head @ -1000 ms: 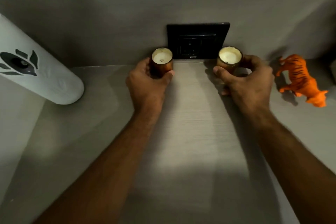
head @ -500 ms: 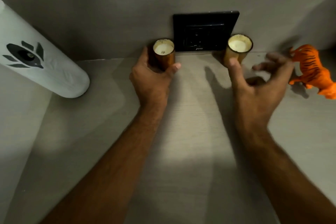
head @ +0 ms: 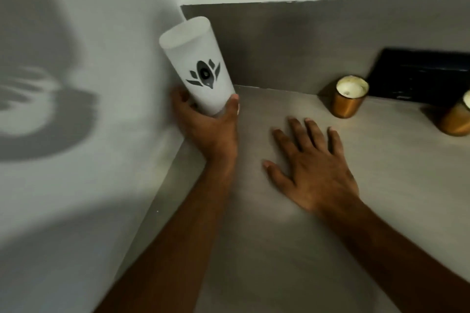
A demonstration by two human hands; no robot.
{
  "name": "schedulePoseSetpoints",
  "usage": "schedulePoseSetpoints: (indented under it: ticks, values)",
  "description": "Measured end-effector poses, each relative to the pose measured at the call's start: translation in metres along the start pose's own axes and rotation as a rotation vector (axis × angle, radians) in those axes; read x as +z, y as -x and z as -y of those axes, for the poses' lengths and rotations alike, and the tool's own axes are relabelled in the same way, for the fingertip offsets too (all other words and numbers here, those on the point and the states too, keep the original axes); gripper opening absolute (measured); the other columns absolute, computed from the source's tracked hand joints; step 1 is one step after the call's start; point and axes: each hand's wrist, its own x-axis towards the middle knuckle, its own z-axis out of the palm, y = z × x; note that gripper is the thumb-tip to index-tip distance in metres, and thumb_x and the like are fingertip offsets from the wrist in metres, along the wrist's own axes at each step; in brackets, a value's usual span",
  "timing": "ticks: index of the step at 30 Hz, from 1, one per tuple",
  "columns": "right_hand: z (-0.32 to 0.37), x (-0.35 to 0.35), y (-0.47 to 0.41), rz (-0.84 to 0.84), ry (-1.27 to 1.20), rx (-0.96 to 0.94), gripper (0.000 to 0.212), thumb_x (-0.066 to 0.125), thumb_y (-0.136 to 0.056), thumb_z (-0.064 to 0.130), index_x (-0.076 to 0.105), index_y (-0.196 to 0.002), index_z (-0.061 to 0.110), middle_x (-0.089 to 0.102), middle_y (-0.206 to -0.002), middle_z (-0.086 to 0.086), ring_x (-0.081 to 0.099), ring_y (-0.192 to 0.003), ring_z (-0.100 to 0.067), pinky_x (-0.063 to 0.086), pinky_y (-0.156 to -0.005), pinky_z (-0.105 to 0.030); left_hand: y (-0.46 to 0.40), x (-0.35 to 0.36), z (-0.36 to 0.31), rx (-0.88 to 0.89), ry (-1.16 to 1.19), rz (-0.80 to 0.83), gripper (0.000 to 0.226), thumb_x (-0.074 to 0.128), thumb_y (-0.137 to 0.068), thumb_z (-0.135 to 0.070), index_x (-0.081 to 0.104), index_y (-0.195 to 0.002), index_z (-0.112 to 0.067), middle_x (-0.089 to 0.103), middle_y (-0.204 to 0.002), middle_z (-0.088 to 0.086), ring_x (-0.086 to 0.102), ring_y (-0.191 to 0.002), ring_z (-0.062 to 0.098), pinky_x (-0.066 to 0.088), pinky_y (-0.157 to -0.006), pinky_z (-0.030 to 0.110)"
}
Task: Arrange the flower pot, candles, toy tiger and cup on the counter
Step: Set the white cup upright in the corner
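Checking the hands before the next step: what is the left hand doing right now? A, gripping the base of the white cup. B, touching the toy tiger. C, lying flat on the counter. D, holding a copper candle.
A: the left hand wraps the base of the white cup in the corner.

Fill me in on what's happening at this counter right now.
A person is arranging things on a grey counter. The left hand grips the base of a white cup in the corner by the wall. The right hand lies flat and open on the counter. Two copper candles stand by the back wall.
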Motion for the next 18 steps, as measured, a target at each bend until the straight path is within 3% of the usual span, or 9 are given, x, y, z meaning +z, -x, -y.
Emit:
schedulePoseSetpoints:
  ticks: [6, 15, 18]
  values:
    - [-0.008, 0.002, 0.008, 0.004, -0.004, 0.048, 0.084, -0.003, -0.084, 0.083, -0.013, -0.155, 0.040, -0.016, -0.169, -0.001, -0.016, -0.155, -0.027, -0.004, -0.124, -0.060, -0.004, 0.033, 0.000, 0.015, -0.060, -0.016, 0.101, 0.098, -0.060, -0.034, 0.050, -0.144, -0.004, 0.055, -0.139, 0.017, 0.056, -0.129, 0.032, 0.052, -0.105, 0.052]
    - [-0.007, 0.002, 0.009, -0.024, -0.028, 0.055, 0.084, -0.006, -0.084, 0.083, -0.010, -0.156, 0.039, -0.013, -0.170, -0.002, -0.015, -0.155, -0.027, -0.002, -0.124, -0.059, -0.010, 0.045, -0.008, 0.012, -0.045, -0.097, 0.104, 0.099, -0.057, -0.023, 0.050, -0.146, -0.001, 0.054, -0.138, 0.022, 0.055, -0.129, 0.035, 0.051, -0.108, 0.053]
    - [-0.007, 0.003, 0.006, -0.032, -0.034, 0.050, 0.083, -0.002, -0.085, 0.083, -0.009, -0.156, 0.040, -0.013, -0.170, -0.002, -0.014, -0.155, -0.027, -0.002, -0.124, -0.060, -0.014, 0.047, -0.007, 0.018, -0.054, -0.113, 0.104, 0.099, -0.056, -0.025, 0.052, -0.145, -0.001, 0.054, -0.134, 0.021, 0.055, -0.126, 0.035, 0.049, -0.109, 0.045]
